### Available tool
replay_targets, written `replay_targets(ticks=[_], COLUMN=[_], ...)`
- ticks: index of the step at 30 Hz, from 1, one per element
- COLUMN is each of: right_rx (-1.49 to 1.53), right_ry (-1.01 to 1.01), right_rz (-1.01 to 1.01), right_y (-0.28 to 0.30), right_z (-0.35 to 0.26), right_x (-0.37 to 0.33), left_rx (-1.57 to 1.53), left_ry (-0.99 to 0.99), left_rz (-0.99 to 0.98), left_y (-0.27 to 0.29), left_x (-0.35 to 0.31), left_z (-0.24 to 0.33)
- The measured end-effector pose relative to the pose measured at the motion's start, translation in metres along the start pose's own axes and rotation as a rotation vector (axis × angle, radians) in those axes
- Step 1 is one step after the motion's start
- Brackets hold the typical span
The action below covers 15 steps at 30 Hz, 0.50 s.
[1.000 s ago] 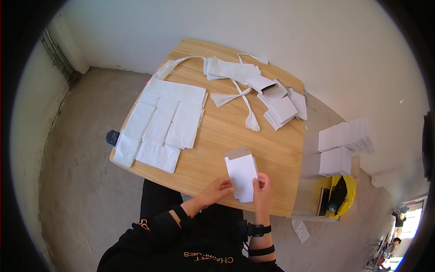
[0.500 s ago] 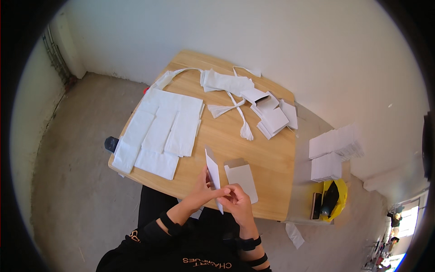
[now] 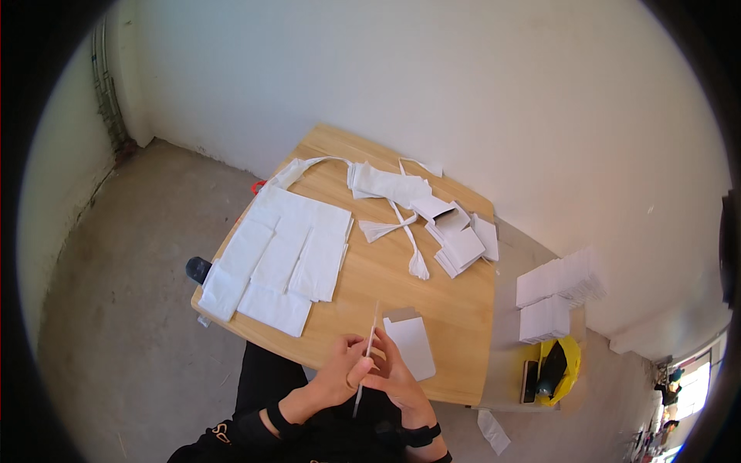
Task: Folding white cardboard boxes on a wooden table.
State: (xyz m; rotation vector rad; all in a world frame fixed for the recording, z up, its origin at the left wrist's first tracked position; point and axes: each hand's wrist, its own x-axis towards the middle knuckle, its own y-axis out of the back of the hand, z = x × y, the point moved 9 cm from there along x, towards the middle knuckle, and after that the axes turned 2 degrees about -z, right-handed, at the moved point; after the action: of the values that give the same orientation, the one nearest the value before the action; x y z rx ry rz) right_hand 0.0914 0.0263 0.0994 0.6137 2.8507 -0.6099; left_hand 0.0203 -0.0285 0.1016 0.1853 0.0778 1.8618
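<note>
We see the left hand [image 3: 340, 378] and right hand [image 3: 392, 378] brought together, both clamped on a thin white folding carton [image 3: 376, 317] turned nearly edge-on. Overlapping fingers cover its middle, so we cannot tell its faces or where each fingertip presses; its lower end pokes out at the hands' seven o'clock.

At two o'clock from the hands, a flat white carton [image 3: 413, 349] with a grey-brown flap lies on the wooden tabletop [image 3: 455, 316], its near-left side close behind the right hand. Overlapping white pouches [image 3: 278, 247] spread at eleven o'clock, each hiding part of the next. Twisted white strips [image 3: 405, 224] cross near half past twelve, with more stacked pouches [image 3: 390, 184] beyond at twelve. White small boxes [image 3: 463, 247] crowd one o'clock, one gaping darkly, its contents unreadable to us.

Farther out, stacked white cartons [image 3: 544, 320] stand at two o'clock; a yellow bag [image 3: 571, 366] at three partly hides a dark bottle [image 3: 548, 382]. A dark rounded object [image 3: 198, 268] at ten is half cut off by the tabletop's edge.
</note>
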Motion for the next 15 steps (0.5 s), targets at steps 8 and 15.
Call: replay_targets(ticks=[8, 15], right_rx=[-0.008, 0.040], right_ry=[0.022, -0.139], right_rz=[-0.108, -0.138], right_y=[-0.017, -0.009], right_z=[0.001, 0.011], right_x=[-0.004, -0.015], left_rx=[0.196, 0.059], left_ry=[-0.105, -0.093], left_rz=[0.256, 0.151], left_y=[0.022, 0.037], left_x=[-0.006, -0.007], left_z=[0.038, 0.056])
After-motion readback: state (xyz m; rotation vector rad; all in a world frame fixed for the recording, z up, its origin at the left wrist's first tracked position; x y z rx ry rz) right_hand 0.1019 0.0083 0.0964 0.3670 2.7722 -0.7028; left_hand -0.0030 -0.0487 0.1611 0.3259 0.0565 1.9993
